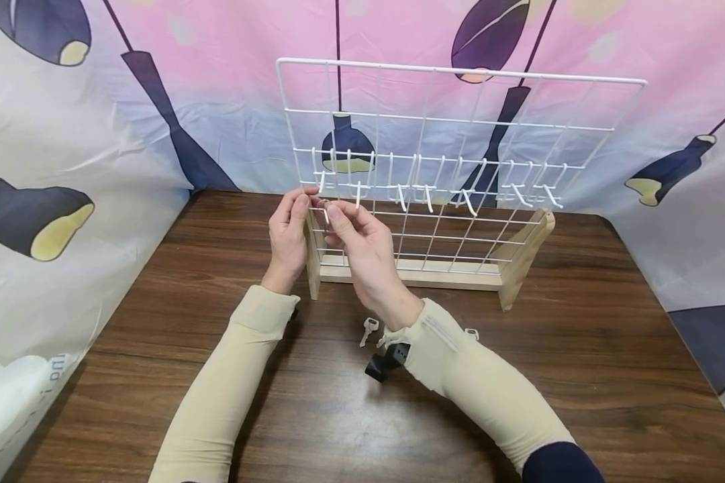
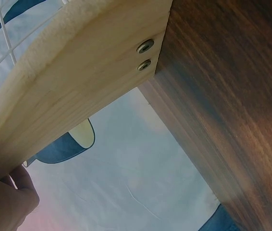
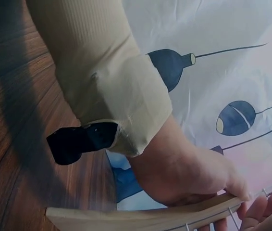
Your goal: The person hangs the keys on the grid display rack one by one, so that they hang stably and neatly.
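A small metal ring (image 1: pixel 323 202) is pinched between thumb and fingers of my right hand (image 1: pixel 368 251), at the left end of a white wire rack (image 1: pixel 459 122). A bright narrow piece hangs below it, its kind unclear. My left hand (image 1: pixel 288 231) is beside the ring, fingers bent and thumb near the index fingertip; whether it grips the ring is hidden. In the right wrist view the left hand (image 3: pixel 184 168) lies along the wooden side support (image 3: pixel 141 219). The left wrist view shows only part of the left hand (image 2: pixel 11 202) behind that support.
Several white hooks (image 1: pixel 427 198) hang in a row across the rack, which stands on a wooden base (image 1: pixel 423 276). A key (image 1: pixel 368 330) lies on the brown table (image 1: pixel 338 416) in front. Another key (image 1: pixel 472 333) shows partly behind the right sleeve (image 1: pixel 483 376). Printed cloth surrounds the table.
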The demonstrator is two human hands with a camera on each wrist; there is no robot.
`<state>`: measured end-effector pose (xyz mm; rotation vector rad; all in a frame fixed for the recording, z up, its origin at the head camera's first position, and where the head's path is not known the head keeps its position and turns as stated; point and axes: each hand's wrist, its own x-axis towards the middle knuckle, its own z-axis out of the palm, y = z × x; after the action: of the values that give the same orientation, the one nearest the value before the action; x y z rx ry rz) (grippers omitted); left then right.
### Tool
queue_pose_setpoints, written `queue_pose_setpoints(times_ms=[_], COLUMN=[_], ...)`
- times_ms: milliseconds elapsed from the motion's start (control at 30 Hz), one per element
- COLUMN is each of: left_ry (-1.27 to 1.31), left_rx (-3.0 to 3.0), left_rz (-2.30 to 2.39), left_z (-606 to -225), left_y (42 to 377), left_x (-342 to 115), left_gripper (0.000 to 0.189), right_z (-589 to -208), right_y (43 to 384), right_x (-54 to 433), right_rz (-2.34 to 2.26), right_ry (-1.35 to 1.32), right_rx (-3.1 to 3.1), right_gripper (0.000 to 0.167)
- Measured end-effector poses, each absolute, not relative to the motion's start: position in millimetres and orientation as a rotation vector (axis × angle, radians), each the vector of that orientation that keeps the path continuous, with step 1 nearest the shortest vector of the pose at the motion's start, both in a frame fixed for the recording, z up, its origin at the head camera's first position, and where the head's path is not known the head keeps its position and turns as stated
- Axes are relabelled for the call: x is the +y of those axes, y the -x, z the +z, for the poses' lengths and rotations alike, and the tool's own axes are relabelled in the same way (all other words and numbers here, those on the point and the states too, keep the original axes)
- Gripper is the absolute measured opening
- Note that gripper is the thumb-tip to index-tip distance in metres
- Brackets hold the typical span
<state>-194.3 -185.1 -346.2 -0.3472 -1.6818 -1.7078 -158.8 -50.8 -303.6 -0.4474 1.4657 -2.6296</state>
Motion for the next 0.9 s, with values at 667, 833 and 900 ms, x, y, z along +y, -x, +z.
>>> queue_pose_setpoints(times_ms=[667, 833, 900], left_ry=[0.344, 0.336, 0.334], left_rx=[-1.702, -1.694, -1.695], left_rz=[-1.697, -1.689, -1.687], left_z=[-330.8, -330.6, -330.8], left_y=[181.8, 180.4, 180.2], left_x=[-176.9, -177.6, -177.7], left_gripper=[0.025, 0.024, 0.024], right_z=[-293.3, -293.1, -293.3], right_y=[158.9, 159.6, 159.7], right_x=[-59.0, -60.8, -61.3], right_rz=[-2.718, -2.711, -2.707], right_ry=[0.366, 0.370, 0.368], right_rx=[1.260, 1.268, 1.274], right_gripper=[0.018, 0.018, 0.019])
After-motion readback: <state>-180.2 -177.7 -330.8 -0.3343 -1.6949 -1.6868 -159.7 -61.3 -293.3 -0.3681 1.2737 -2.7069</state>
